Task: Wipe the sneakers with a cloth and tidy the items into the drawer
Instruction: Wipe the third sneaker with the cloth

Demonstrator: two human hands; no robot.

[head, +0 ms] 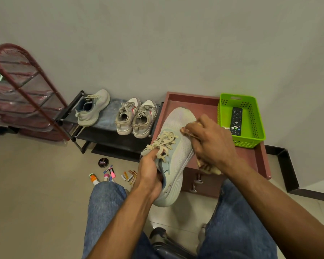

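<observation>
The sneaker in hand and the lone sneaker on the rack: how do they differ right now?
The held sneaker is lifted over the red cabinet top, gripped by the left hand; the lone sneaker sits untouched on the black rack. The right hand presses a cloth on the held one; nothing touches the other. Both are pale mesh with cream laces, apparently a pair.

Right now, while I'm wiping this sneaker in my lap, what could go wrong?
The left hand holds the sneaker only at its collar, so pressure from the cloth in the right hand may twist it loose. The small tubes and sticks and the polish tin lie on the floor by your knee, so a shifted foot could scatter or crush them.
</observation>
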